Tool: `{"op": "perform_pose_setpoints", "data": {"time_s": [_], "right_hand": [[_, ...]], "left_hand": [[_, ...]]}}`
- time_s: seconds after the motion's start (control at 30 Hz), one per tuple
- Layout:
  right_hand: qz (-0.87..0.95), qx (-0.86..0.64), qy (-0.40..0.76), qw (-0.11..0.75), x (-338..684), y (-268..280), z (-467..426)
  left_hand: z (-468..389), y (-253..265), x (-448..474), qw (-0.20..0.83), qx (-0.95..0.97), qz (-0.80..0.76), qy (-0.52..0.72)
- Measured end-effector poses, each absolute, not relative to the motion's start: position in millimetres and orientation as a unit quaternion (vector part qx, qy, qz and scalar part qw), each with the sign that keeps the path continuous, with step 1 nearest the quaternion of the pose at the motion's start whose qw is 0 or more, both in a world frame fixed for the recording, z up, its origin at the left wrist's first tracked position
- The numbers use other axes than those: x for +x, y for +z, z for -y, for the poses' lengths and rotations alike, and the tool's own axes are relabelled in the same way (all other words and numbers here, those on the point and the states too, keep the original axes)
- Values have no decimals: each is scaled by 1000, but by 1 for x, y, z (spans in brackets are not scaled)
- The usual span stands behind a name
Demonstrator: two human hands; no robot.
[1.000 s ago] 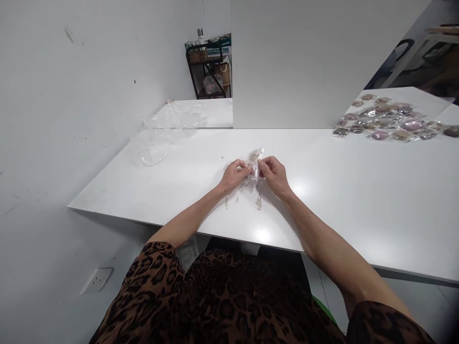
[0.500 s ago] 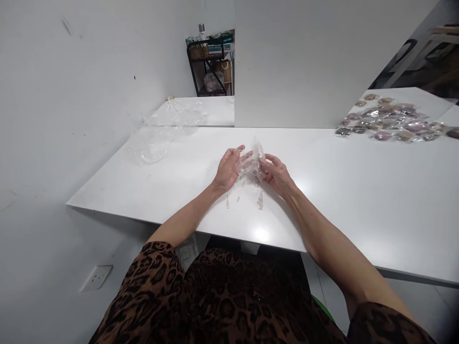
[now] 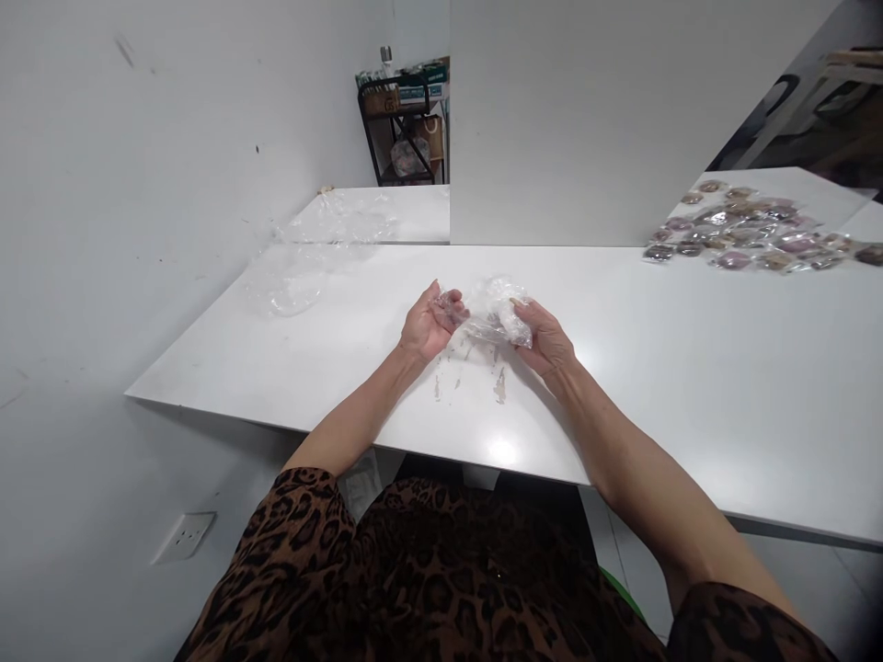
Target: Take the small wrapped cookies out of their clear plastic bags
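Note:
A crumpled clear plastic bag [image 3: 498,299] is stretched between my two hands above the white table. My right hand [image 3: 548,338] is closed on its right side, thumb on top, with the film bunched up in front of the fingers. My left hand [image 3: 428,324] is turned palm up, its fingers curled into the thin film at the left end. The film is see-through and shiny, so its folds and opening are hard to make out. Beneath the hands, greyish worn patches [image 3: 500,386] mark the table surface.
More loose clear plastic [image 3: 296,285] lies at the table's left back, beside the wall. Several small wrapped items [image 3: 765,230] are heaped at the back right. A white upright panel [image 3: 552,119] borders the table's back. Behind it stands a black shelf cart [image 3: 396,110].
My hands have moved apart a little, the left one leftward. The bag, previously upright and narrow near my right fingers, is now spread wider and bunched at my right hand.

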State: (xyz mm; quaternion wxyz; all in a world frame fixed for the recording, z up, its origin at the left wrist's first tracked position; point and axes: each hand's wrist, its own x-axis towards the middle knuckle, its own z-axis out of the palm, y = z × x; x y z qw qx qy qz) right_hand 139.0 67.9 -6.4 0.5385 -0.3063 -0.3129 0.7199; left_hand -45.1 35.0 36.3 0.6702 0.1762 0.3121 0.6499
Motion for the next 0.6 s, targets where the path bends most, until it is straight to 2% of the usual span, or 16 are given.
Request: {"op": "perform_pose_setpoints", "data": {"time_s": [0.13, 0.33, 0.6], "right_hand": [[331, -281, 704, 563, 141, -7, -70], [378, -290, 702, 529, 137, -7, -65], [494, -381, 556, 549, 142, -18, -74]], "left_hand": [[-37, 29, -47, 660, 219, -404, 594], [-30, 25, -43, 647, 421, -479, 417], [-30, 25, -43, 557, 449, -528, 458]]}}
